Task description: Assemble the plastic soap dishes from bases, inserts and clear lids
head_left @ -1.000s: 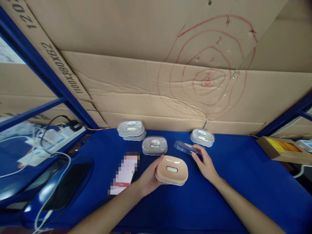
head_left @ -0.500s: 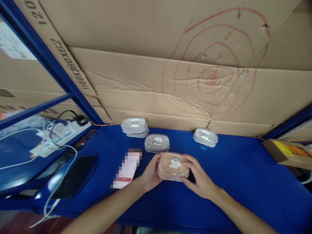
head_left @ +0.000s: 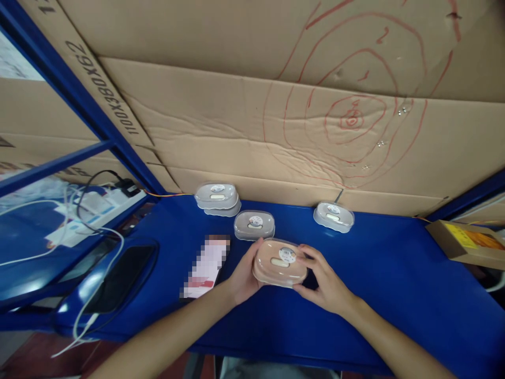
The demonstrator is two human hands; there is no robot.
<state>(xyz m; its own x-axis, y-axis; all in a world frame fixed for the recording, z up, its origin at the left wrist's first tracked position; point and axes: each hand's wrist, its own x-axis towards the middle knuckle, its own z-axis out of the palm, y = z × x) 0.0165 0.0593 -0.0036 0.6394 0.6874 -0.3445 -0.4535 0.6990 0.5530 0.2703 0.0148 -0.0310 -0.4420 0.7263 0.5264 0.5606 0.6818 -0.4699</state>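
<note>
1. The peach dish [head_left: 265, 268] is sitting under a clear lid [head_left: 298, 266], a pale oblong shape showing at its middle; both hands are holding it above the worktop [head_left: 394, 263], between the far and near edges.
2. Two grey dishes [head_left: 215, 202] are lying stacked near the far left corner; one grey dish [head_left: 244, 230] is resting in from the far edge, another [head_left: 341, 221] beside that edge, rightward.
3. The left hand [head_left: 245, 278] is curling around the left end; the right hand [head_left: 326, 284] is pinching the lid's right end, narrowly spread.
</note>
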